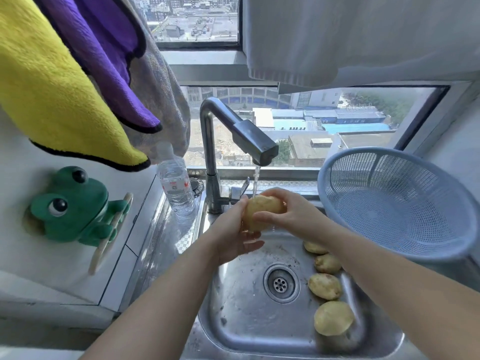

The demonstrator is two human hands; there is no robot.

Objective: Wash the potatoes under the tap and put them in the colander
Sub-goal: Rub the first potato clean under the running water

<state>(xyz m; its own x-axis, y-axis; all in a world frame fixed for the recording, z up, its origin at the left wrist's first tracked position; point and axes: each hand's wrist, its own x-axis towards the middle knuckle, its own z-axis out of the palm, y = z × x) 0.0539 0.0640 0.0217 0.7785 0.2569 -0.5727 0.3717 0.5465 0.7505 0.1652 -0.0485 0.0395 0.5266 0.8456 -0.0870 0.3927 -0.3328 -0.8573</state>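
Reaches in from the lower edge with both forearms, converging over the back of the sink (241, 302). Cups the potato (265, 205) from below with the left hand (233, 229), palm up, thumb up its left side. Clasps it from above with the right hand (291, 213), fingers curled over the top, thumb across the near face. Holds it right under the thin stream (255, 183) falling from the tap (249, 136), above the basin floor. Leaves bare steel round the drain (281, 283) and along the left wall. Crosses, with the right forearm, a row of four more potatoes (324, 286) along the right wall, with the farthest partly hidden and perhaps touching the next. Works with the colander (394, 203) tilted just right of the sink, and close to the bottle (176, 183) upright beside the tap base.
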